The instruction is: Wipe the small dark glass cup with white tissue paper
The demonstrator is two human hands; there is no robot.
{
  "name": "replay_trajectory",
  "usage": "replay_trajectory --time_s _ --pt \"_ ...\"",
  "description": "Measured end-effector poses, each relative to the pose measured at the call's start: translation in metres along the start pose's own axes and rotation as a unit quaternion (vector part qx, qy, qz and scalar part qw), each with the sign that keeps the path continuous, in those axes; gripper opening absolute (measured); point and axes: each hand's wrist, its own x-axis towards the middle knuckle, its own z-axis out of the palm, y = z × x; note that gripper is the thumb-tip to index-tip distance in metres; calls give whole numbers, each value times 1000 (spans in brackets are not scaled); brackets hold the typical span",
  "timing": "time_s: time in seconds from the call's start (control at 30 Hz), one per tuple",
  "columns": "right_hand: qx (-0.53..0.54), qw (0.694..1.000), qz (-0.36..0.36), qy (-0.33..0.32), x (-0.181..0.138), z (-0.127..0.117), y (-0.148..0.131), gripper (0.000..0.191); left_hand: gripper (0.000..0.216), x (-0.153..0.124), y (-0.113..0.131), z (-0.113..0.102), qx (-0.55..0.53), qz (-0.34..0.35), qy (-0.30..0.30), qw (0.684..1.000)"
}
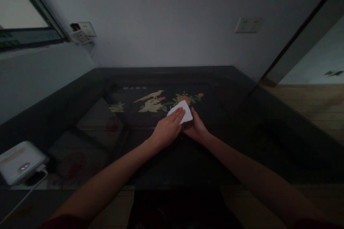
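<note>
Near the middle of the dark table (242, 121), a folded white paper (185, 109) lies flat on the glossy top, at the near edge of a painted bird-and-flower design (154, 102). Both bare hands meet at it. The left hand (166, 131) lies spread and flat, its fingers stretched over the paper's near left part; it grips nothing and seems to press down, which would hold the thin sheet from sliding on the smooth surface. The right hand (196, 129) sits just beside it at the paper's near right corner, fingers touching the edge. Whether they pinch the paper or only rest against it I cannot tell, since the light is dim and the left hand covers part of the contact.

Well apart, at the near left, a white device (20, 161) rests on the table with a cable (27, 195) trailing toward the near edge. Wall sockets (83, 30) sit on the far left by a window (21, 7), another socket plate (248, 25) is on the far wall, and wooden floor (309, 103) shows to the right.
</note>
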Motion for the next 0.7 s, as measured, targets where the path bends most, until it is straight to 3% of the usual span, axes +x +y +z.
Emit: replay_trajectory --time_s 0.23,0.47,0.7 --pt "-9 1000 -1 -5 -1 0 1 40 37 -3 5 -8 26 -8 24 999" --pt "-11 1000 -23 0 -3 3 -1 39 48 -4 5 -5 -23 95 15 995" --pt "-23 999 -36 -7 1 1 0 31 49 -2 6 -3 -13 42 5 999"
